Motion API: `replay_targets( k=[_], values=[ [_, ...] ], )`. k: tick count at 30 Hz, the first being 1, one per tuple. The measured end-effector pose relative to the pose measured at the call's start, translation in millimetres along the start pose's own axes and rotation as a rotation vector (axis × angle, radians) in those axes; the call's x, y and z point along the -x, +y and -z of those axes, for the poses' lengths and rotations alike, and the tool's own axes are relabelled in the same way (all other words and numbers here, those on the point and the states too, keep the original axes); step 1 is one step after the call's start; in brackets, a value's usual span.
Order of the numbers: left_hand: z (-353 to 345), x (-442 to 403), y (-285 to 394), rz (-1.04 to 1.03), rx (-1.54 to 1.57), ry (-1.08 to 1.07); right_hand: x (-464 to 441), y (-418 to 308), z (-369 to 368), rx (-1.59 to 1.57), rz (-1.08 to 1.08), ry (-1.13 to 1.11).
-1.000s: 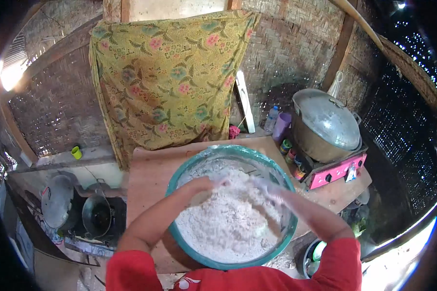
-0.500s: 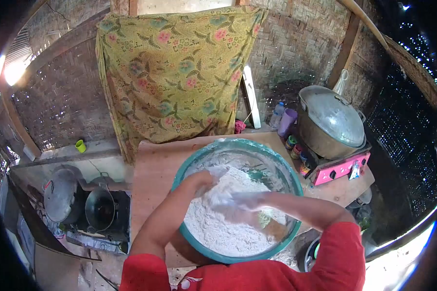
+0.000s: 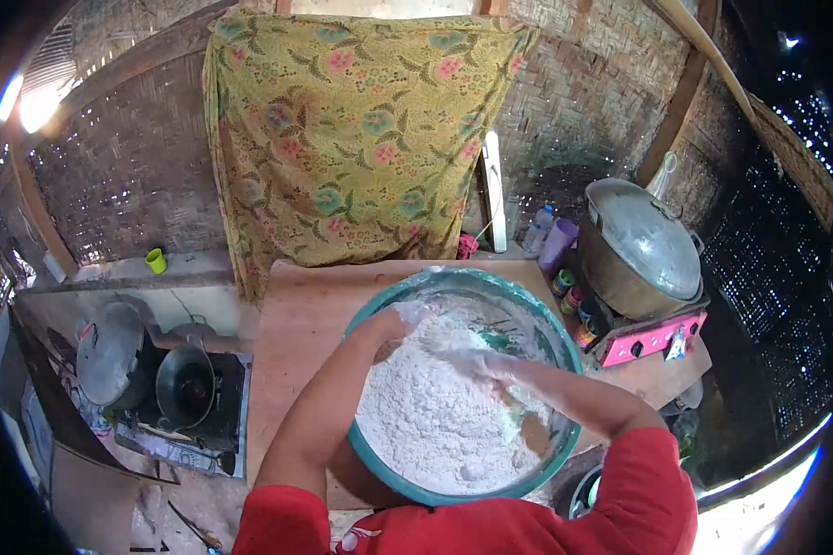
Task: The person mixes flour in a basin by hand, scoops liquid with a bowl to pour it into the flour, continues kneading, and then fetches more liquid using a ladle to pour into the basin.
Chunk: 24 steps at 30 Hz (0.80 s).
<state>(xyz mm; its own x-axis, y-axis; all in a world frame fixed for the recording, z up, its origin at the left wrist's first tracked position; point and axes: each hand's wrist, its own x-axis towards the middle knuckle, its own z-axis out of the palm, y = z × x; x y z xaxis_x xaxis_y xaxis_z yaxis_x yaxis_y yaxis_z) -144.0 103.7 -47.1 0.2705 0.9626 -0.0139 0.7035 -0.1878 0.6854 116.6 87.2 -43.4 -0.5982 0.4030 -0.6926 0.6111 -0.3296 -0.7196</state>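
Observation:
A large green basin (image 3: 366,462) holds a heap of white, crumbly flour (image 3: 426,416). My left hand (image 3: 405,317), dusted white, is at the basin's far left side; its fingers are extended against the flour and partly blend into it. Over the middle of the heap, my right hand (image 3: 486,364) is coated in flour, with its fingers stretched out to the left and touching the powder. A brown patch (image 3: 534,432) and some pale green material (image 3: 512,407) show in the heap on the right.
The basin stands on a wooden table (image 3: 296,324). A big lidded pot (image 3: 634,259) sits on a pink-fronted stove (image 3: 652,340) at right, beside jars, a purple cup (image 3: 558,245) and a bottle (image 3: 538,229). At left are a wok (image 3: 186,384) and another lidded pot (image 3: 111,356).
My right hand has moved up and slightly right across the flour. My left hand has shifted toward the far rim. The view has turned a little, shifting the surroundings.

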Motion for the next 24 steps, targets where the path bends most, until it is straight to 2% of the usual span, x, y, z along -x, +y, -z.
replay_targets(
  k=[1,3,4,5,6,8,9,10,12,13,15,16,17,18,20,21,22,23,24],
  values=[
    [-14,-4,-24,0.120,0.058,-0.058,18,-6,-9,0.026,0.040,-0.017],
    [-8,6,-17,0.245,0.109,-0.116,48,-20,-15,0.103,0.181,-0.077],
    [17,33,30,0.220,0.047,-0.065,57,-29,-17,0.159,0.291,-0.103],
    [31,47,58,0.194,-0.010,-0.016,63,-38,-1,0.205,0.275,-0.114],
    [25,39,50,0.201,-0.005,-0.021,50,-43,27,0.251,0.190,-0.045],
    [11,10,19,0.055,0.237,0.027,8,-50,70,0.363,0.060,0.113],
    [4,1,5,0.059,0.236,0.031,-10,-54,78,0.419,0.055,0.136],
    [-1,-8,-9,-0.083,0.133,0.060,-34,-60,77,0.492,0.077,0.146],
    [2,-3,-4,-0.221,0.030,0.090,-73,-76,54,0.657,0.178,0.109],
    [12,10,18,-0.147,0.203,0.104,-85,-85,37,0.749,0.230,0.088],
    [4,5,5,-0.067,0.373,0.116,-89,-105,1,0.962,0.327,0.065],
    [-19,-20,-43,-0.068,0.206,0.091,-77,-113,-18,1.067,0.372,0.060],
    [-22,-24,-48,-0.075,0.122,0.076,-61,-117,-34,1.127,0.404,0.047],
    [-25,-28,-52,-0.082,0.039,0.061,-40,-119,-47,1.150,0.421,0.028],
    [5,1,2,0.100,0.153,-0.137,-9,-100,-62,1.017,0.410,-0.088],
    [11,14,19,0.094,0.158,-0.142,3,-83,-71,1.116,0.346,0.037],
    [15,28,32,0.113,0.212,-0.119,35,-76,-82,1.284,0.451,0.107],
    [13,26,27,0.121,0.240,-0.113,46,-42,-84,1.434,0.693,0.355],
    [12,24,22,0.129,0.268,-0.106,76,-42,-87,1.426,0.663,0.320]
  ],
)
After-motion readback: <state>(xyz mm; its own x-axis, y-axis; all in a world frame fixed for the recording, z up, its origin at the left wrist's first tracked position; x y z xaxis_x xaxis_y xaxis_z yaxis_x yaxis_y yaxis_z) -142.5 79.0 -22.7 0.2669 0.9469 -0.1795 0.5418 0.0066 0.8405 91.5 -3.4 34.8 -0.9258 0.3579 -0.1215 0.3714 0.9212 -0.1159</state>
